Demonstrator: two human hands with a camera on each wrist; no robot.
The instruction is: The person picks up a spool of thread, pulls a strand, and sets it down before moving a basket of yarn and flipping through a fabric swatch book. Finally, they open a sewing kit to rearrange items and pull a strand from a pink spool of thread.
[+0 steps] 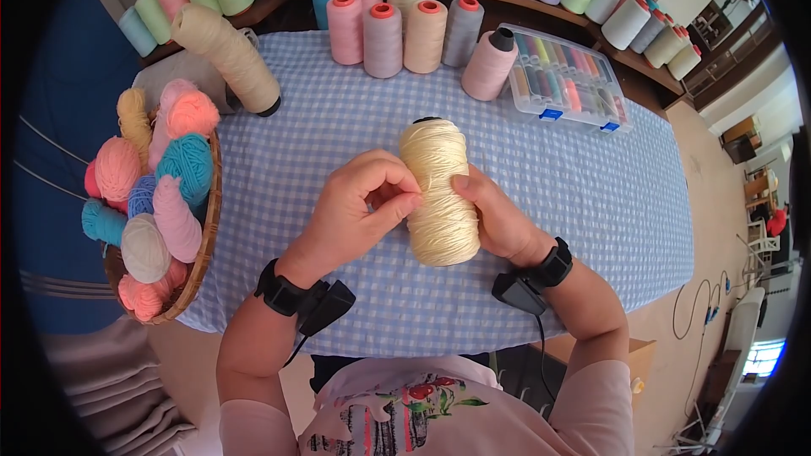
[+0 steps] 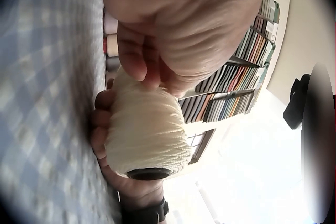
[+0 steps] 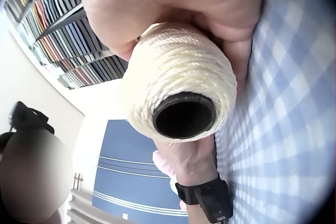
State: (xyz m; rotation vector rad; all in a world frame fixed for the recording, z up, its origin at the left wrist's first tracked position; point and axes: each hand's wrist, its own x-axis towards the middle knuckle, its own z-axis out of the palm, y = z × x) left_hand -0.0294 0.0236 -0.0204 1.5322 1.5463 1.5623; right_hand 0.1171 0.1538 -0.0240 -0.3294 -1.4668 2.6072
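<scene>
A cream yarn cone (image 1: pixel 439 194) with a black core is held over the checked cloth in the head view. My right hand (image 1: pixel 500 218) grips its right side, thumb on the front and fingers behind. At the cone's left side, my left hand (image 1: pixel 359 207) has thumb and index finger pinched together against the yarn; whether a loose strand lies between them is too small to tell. The left wrist view shows the cone (image 2: pixel 147 129) below the left hand (image 2: pixel 178 29). The right wrist view shows the cone's hollow black core end (image 3: pixel 185 115) beneath the right hand (image 3: pixel 173 3).
A wicker basket (image 1: pixel 205 245) of yarn balls stands at left, a tall beige cone (image 1: pixel 228 59) behind it. Several thread cones (image 1: pixel 383 42), a pink cone (image 1: pixel 490 65) and a clear thread box (image 1: pixel 566 80) stand at the back, before a curved shelf (image 1: pixel 541 7) of spools.
</scene>
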